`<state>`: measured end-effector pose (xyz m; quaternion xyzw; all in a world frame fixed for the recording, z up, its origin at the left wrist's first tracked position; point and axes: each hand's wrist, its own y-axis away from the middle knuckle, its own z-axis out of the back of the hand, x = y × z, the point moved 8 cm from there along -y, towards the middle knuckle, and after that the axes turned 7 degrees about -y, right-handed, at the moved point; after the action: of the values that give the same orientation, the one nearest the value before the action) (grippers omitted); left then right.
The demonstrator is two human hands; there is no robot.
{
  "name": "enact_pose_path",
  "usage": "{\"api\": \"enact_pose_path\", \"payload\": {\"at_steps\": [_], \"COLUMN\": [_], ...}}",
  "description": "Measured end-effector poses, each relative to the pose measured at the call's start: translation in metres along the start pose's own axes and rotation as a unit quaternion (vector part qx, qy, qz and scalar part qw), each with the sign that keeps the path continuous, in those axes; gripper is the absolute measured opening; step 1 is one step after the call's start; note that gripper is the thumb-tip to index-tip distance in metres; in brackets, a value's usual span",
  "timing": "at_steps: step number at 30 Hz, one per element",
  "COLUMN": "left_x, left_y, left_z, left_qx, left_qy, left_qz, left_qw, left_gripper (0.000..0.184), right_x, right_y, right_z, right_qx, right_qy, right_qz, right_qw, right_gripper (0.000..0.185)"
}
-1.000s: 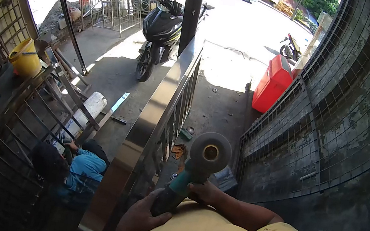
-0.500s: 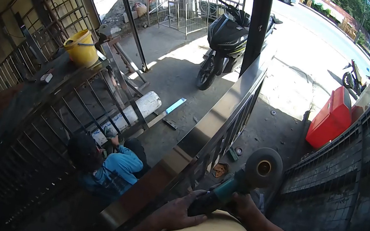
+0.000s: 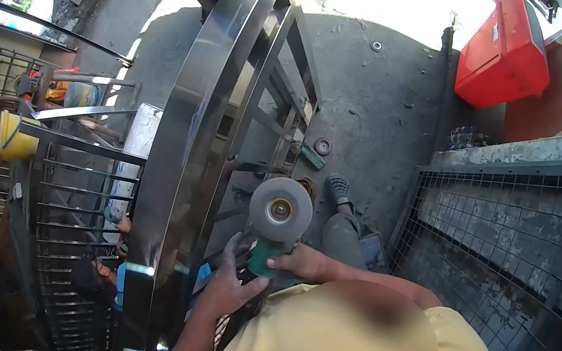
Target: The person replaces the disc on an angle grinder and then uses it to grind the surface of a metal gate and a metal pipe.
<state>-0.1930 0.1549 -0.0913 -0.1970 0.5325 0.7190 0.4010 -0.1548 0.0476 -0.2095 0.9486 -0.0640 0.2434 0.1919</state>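
Note:
An angle grinder with a green body and a wide grey disc is held upright before my chest, the disc facing up at me. My right hand is closed around the green body from the right, thumb lying across it. From the left, my left hand curls about the darker rear part, partly hidden behind the tool. Close to the left of the disc stands a shiny metal frame with bars, apart from the disc.
Left of the frame, a co-worker's hand shows behind dark bars. A yellow bucket stands farther left. A red box is at upper right, above a wire mesh panel. A round disc lies on the floor near my shoe.
My view has swung down and to the right, so the motorcycle and street cars have mostly left the picture. The grinder's disc now faces me more squarely. Both hands stay on the tool.

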Motion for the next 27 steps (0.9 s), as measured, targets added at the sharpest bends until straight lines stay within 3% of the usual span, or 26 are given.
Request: {"api": "enact_pose_path", "payload": {"at_steps": [2, 4, 6, 7, 9, 13, 16, 19, 22, 25, 27], "left_x": [0.000, 0.030, 0.043, 0.047, 0.067, 0.111, 0.130, 0.150, 0.156, 0.159, 0.155], "left_y": [-0.041, -0.079, -0.098, -0.106, -0.114, -0.117, -0.107, -0.098, -0.094, -0.088, -0.088], "left_z": [-0.014, -0.028, -0.040, -0.043, -0.053, -0.067, -0.076, -0.079, -0.080, -0.082, -0.086], "left_qx": [0.048, 0.088, 0.101, 0.109, 0.137, 0.147, 0.141, 0.141, 0.142, 0.136, 0.116], "left_qy": [0.020, 0.021, 0.139, 0.188, 0.265, 0.283, 0.309, 0.311, 0.316, 0.336, 0.359], "left_qz": [0.016, 0.023, 0.079, 0.106, 0.144, 0.181, 0.202, 0.208, 0.204, 0.211, 0.221], "left_qw": [0.999, 0.996, 0.982, 0.970, 0.944, 0.930, 0.918, 0.917, 0.916, 0.908, 0.900], "left_gripper": [0.113, 0.115, 0.106, 0.102, 0.089, 0.088, 0.088, 0.087, 0.087, 0.086, 0.085], "right_x": [-0.003, -0.016, -0.035, -0.063, -0.079, -0.093, -0.100, -0.113, -0.100, -0.078, -0.064], "right_y": [0.005, 0.003, -0.005, -0.004, -0.010, -0.016, -0.015, -0.009, -0.016, -0.006, -0.004], "right_z": [0.012, 0.019, 0.023, 0.036, 0.036, 0.037, 0.048, 0.048, 0.047, 0.038, 0.037], "right_qx": [0.005, 0.011, 0.011, 0.042, 0.055, 0.053, 0.075, 0.117, 0.087, 0.134, 0.099], "right_qy": [-0.010, -0.104, -0.186, -0.088, -0.128, -0.198, -0.055, 0.019, 0.112, 0.125, 0.099], "right_qz": [-0.019, -0.055, -0.057, -0.215, -0.178, -0.164, -0.218, -0.329, -0.191, -0.252, -0.244], "right_qw": [1.000, 0.993, 0.981, 0.972, 0.974, 0.965, 0.971, 0.937, 0.971, 0.950, 0.960], "right_gripper": [0.060, 0.058, 0.055, 0.052, 0.052, 0.059, 0.068, 0.071, 0.075, 0.075, 0.073]}}
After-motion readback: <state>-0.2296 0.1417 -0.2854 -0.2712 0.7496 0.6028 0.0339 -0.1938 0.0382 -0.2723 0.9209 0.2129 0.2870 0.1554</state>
